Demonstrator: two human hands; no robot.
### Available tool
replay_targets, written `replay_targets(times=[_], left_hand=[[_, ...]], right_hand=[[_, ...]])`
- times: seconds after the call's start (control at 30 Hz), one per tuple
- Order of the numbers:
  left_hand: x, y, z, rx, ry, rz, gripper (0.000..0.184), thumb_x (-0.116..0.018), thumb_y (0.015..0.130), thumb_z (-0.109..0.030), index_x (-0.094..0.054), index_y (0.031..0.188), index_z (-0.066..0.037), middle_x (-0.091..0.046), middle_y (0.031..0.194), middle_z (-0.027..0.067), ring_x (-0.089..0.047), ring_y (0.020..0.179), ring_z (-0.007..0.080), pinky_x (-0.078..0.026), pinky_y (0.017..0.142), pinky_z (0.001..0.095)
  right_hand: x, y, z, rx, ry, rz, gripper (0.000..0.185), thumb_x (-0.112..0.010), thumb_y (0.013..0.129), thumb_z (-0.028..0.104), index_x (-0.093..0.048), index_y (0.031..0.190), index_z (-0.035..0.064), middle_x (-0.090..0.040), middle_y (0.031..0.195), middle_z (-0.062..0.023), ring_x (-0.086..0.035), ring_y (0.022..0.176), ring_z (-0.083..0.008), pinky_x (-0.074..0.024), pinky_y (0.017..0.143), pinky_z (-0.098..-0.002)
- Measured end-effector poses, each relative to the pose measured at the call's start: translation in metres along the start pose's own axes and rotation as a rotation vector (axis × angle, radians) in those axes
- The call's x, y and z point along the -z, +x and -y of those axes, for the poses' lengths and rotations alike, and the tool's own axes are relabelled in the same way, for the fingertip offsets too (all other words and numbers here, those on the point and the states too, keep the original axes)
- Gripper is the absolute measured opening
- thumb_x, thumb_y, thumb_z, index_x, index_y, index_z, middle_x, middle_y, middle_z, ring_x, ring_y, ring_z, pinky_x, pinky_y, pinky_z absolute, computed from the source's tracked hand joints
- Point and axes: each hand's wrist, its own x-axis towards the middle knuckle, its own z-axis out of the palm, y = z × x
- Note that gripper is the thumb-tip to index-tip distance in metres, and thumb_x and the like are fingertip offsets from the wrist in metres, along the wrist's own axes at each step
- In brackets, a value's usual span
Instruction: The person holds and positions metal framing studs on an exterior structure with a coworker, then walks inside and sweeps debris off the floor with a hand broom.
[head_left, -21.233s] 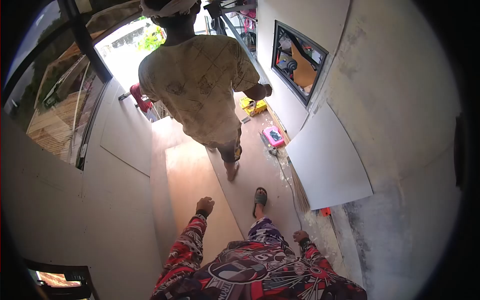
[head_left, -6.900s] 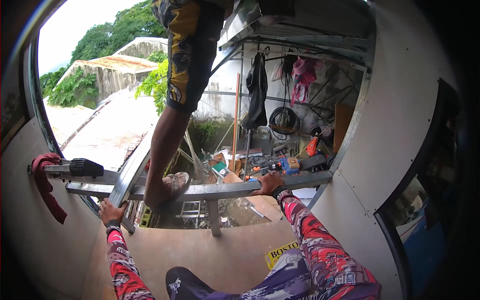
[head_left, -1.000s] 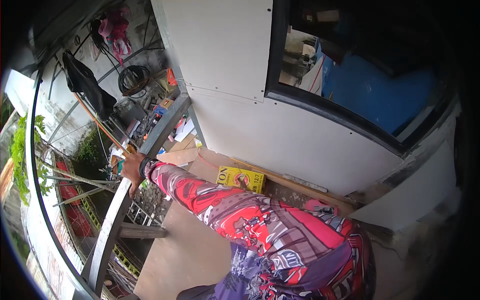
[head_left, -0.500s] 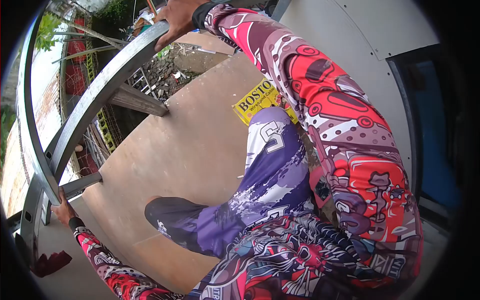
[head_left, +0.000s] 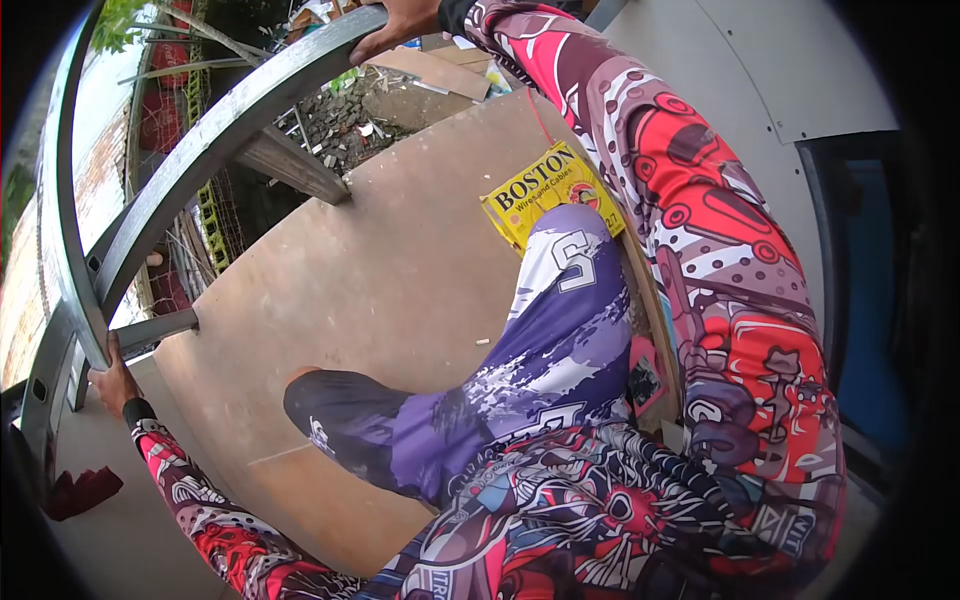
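My right hand point(head_left: 396, 20) is closed on the upper end of a curved-looking silvery metal tube point(head_left: 215, 135), its thumb along the near side. Part of that hand lies beyond the top edge of the view. At the lower left, my left hand point(head_left: 115, 380) is wrapped around another metal tube point(head_left: 72, 220), close to where the frame's tubes meet. Short metal crosspieces point(head_left: 290, 165) run from the frame toward the brown board point(head_left: 370, 260) under me. A yellow box point(head_left: 550, 190) printed "BOSTON Wires and Cables" lies on the board by my knee.
Beyond the board's edge, rubble point(head_left: 340, 125) and scrap lie lower down, beside wire netting point(head_left: 165, 220). A dark red cloth point(head_left: 85, 492) is at the lower left. A pale panel point(head_left: 720, 90) with screws stands on the right. A small white stub point(head_left: 483, 342) lies on the board.
The view has shifted, so the frame's upper end and my right hand appear higher and farther right. More of the yellow box shows. Both hands stay on the metal tubes.
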Motion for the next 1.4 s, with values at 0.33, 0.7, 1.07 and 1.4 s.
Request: replay_targets(times=[0.33, 0.7, 1.07, 1.4], left_hand=[[0.017, -0.005, -0.005, -0.008, -0.083, 0.099, 0.109, -0.060, 0.069, -0.088, -0.053, 0.136, -0.002, -0.062, 0.130, 0.0248, -0.058, 0.121, 0.0428, -0.043, 0.102, 0.0504], [0.015, 0.000, -0.005, -0.038, -0.094, 0.091, 0.113, -0.058, 0.071, -0.089, -0.049, 0.138, 0.001, -0.062, 0.131, 0.0259, -0.059, 0.120, 0.0426, -0.043, 0.101, 0.0493], [0.007, 0.011, 0.007, -0.038, -0.078, 0.117, 0.117, -0.058, 0.071, -0.089, -0.048, 0.136, 0.008, -0.056, 0.134, 0.0293, -0.055, 0.123, 0.0446, -0.041, 0.104, 0.0512], [0.008, 0.009, 0.007, -0.104, -0.130, 0.094, 0.112, -0.061, 0.075, -0.085, -0.050, 0.131, 0.011, -0.058, 0.125, 0.0336, -0.057, 0.118, 0.0467, -0.043, 0.102, 0.0521]], right_hand=[[0.001, -0.010, -0.002, -0.107, -0.044, 0.032, 0.095, -0.062, 0.059, 0.093, -0.075, 0.108, 0.0130, -0.074, 0.099, -0.0179, -0.072, 0.093, -0.0354, -0.0567, 0.086, -0.0474], [0.008, -0.018, -0.004, -0.129, -0.038, -0.018, 0.097, -0.059, 0.057, 0.096, -0.074, 0.100, 0.0114, -0.074, 0.098, -0.0148, -0.072, 0.094, -0.0339, -0.0571, 0.083, -0.0469], [0.007, -0.020, 0.001, -0.109, -0.015, -0.059, 0.093, -0.061, 0.056, 0.095, -0.075, 0.097, 0.0123, -0.075, 0.096, -0.0144, -0.072, 0.092, -0.0334, -0.0573, 0.081, -0.0468], [0.010, -0.017, 0.004, -0.127, -0.059, -0.048, 0.094, -0.062, 0.053, 0.095, -0.076, 0.094, 0.0114, -0.074, 0.085, -0.0128, -0.073, 0.082, -0.0334, -0.0585, 0.076, -0.0458]])
